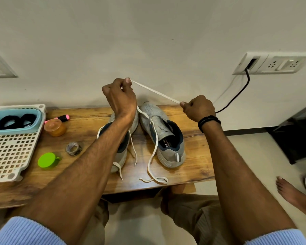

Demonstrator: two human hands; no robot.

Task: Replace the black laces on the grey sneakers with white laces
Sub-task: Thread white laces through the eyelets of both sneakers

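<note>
Fingers of left hand pinched on white lace, thumb against forefinger, raised above the toes of the sneakers. Fingers of right hand curled and pinched on the same lace further along, lower and off to the right. Lace drawn straight and flat between the two pinches, no twist showing in that span.

Judged as smoothing and evening the lace before threading more eyelets of right sneaker. To do it well: keep the span taut but gentle, slide one pinch along to press out any twist, match both ends in length, then feed the tip flat through the eyelet without dragging the shoe. Worth steadying the shoe against a pull lifting its toe.

Below left hand, lace running down to the toe end of right sneaker and across its tongue; other end trailing down beside the shoe onto table, ending in a loose loop near the front edge. Just beside it, left sneaker, partly hidden under the left forearm, white ends hanging from it onto the table; how far laced, cannot tell.

At far left, black laces already out, coiled in blue tub on white tray. Task judged past halfway: old laces off, new ones in part threaded, none tied. Between tray and shoes: jar, pink marker, tape roll, green lid.
</note>
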